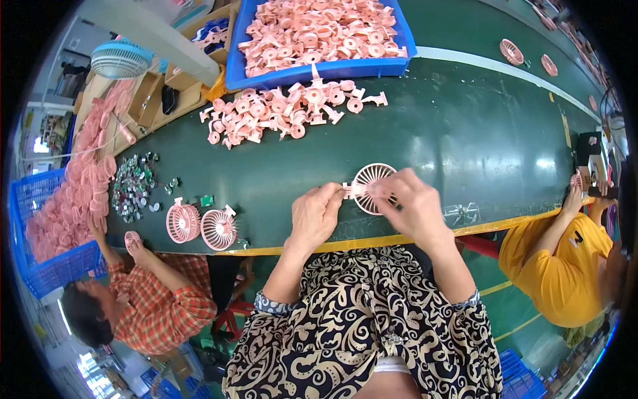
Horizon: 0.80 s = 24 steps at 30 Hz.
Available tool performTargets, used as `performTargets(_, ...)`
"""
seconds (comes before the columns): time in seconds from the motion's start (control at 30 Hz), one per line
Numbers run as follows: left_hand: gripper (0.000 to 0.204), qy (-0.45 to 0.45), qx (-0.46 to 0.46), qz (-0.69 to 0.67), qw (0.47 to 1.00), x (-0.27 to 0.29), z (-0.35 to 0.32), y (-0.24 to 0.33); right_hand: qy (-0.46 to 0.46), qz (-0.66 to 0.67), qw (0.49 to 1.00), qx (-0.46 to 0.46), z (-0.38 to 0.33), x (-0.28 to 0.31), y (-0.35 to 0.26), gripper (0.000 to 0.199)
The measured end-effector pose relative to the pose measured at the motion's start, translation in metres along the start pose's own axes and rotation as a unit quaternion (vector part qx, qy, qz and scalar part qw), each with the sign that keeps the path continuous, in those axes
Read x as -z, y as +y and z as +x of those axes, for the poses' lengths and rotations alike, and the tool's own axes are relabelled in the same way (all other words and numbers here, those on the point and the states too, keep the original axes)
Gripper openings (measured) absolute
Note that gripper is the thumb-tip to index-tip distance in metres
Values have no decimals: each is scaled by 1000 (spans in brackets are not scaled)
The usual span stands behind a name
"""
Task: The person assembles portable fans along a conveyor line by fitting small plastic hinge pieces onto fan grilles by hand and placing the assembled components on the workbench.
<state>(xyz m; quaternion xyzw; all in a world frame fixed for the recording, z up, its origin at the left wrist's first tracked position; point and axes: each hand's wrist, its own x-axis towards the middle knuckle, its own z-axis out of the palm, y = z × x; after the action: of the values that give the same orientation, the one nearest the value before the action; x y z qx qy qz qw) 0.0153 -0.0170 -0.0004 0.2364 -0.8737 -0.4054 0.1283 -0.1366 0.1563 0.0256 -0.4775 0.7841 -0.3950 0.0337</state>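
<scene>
Pink fan cage (pixel 373 173) partly behind the blurry right fingers (pixel 403 191)

Your two hands (pixel 315 216) are at one pink fan cage (pixel 367 176). Two pink cages (pixel 218 229) stand near left on the counter (pixel 279 169). Far: one blue tray (pixel 379 66), its pink parts (pixel 319 33) too many to count.

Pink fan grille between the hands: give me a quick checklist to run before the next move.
1. Left hand pinching the tab of the pink fan grille: ok.
2. Right hand gripping it: cannot tell, fingers blurred.
3. Grille flat on the green worktable: cannot tell.
4. Heap of loose pink parts apart from both hands: ok.
5. Two other pink grilles apart from the left hand: ok.
</scene>
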Motion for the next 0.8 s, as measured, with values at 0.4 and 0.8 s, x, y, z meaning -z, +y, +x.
performTargets(0.4, 16, 3, 14, 10, 1000, 0, -2, 2, -63, -161, 985, 16, 2, -25, -4, 11)
performTargets(0.8, 59, 35, 53, 38, 997, -23, 13, 22, -49, -139, 989, 5, 6, -21, -8, 6)
